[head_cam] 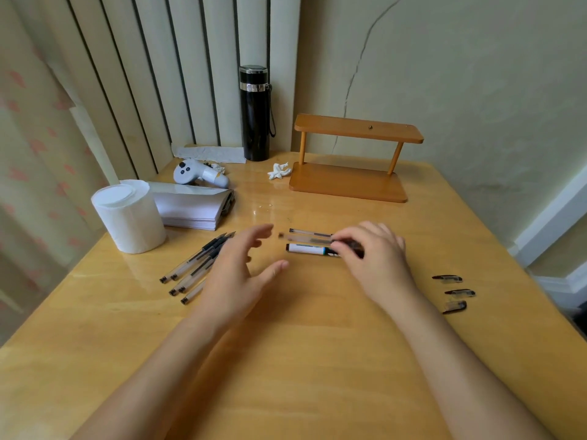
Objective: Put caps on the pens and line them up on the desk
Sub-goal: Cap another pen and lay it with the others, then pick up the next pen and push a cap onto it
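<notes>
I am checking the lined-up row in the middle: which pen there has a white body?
The marker, nearest the person in the row. Its barrel is white and thick, while the two pens beyond it are thin and clear.

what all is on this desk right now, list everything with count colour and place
clear-barrelled uncapped pens: about five, clear with black grips, loose pile at desk left
lined-up pens: three, two clear and one white marker, desk centre, side by side
loose pen caps: three, clear and black, desk right
white paper roll: one, left, upright
stack of white paper: one, behind the roll
grey handheld controller: one, back left
black cylindrical flask: one, back centre, upright
crumpled white tissue: one, beside the shelf
small wooden two-tier shelf: one, orange-brown, back right
wooden desk: one, yellow-brown
left hand: open, above the pile
right hand: fingers on the middle pen, blurred
</notes>
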